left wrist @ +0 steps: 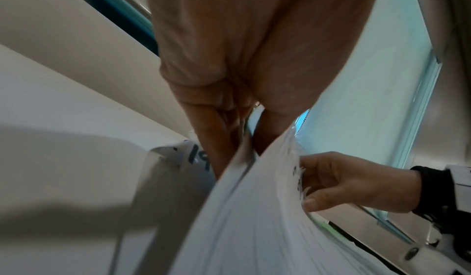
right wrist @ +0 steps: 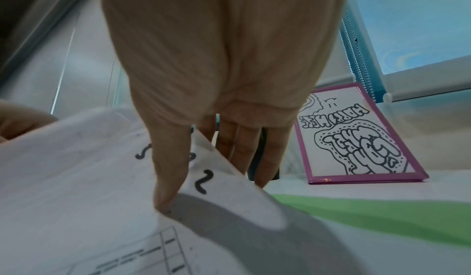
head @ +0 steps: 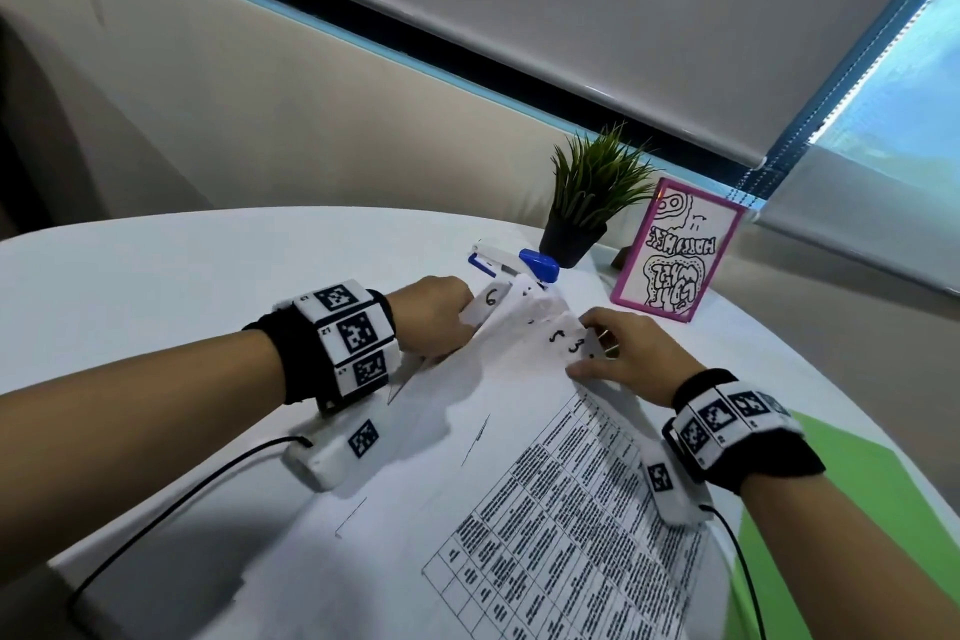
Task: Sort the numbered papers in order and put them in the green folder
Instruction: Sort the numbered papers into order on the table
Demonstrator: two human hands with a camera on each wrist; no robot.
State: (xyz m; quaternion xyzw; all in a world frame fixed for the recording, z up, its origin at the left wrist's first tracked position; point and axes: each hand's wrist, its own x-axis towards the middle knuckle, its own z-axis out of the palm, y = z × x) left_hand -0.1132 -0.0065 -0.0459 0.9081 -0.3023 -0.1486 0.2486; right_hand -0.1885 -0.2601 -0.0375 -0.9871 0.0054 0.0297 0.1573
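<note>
Both hands are on the numbered papers (head: 498,437), which lie fanned in a loose stack on the white table (head: 156,276) with their far corners lifted. The left hand (head: 434,314) curls its fingers round the far left corners, and a sheet marked 6 (head: 491,297) pokes out just past its knuckles; from the left wrist view those fingers (left wrist: 203,138) are closed tight on a bundle of sheet edges, with one loose sheet bending away below, its handwritten number too smeared to read. The right hand (head: 631,353) pinches the far right corners, thumb on top of the sheets and the other fingers tucked beneath, right beside a handwritten 3 (head: 574,346); the right wrist view shows the thumb (right wrist: 170,170) pressing down between curled corners bearing dark handwritten marks. The top sheet facing us carries a printed table (head: 566,525) of small text. The green folder (head: 852,525) lies flat on the table on the right, partly under the paper stack and the right forearm. Beyond the hands sit a blue and white stapler (head: 514,265), a small potted plant (head: 587,203) and a pink-framed drawing (head: 675,255), all close together near the far edge. Marker-covered bands wrap both wrists.
</note>
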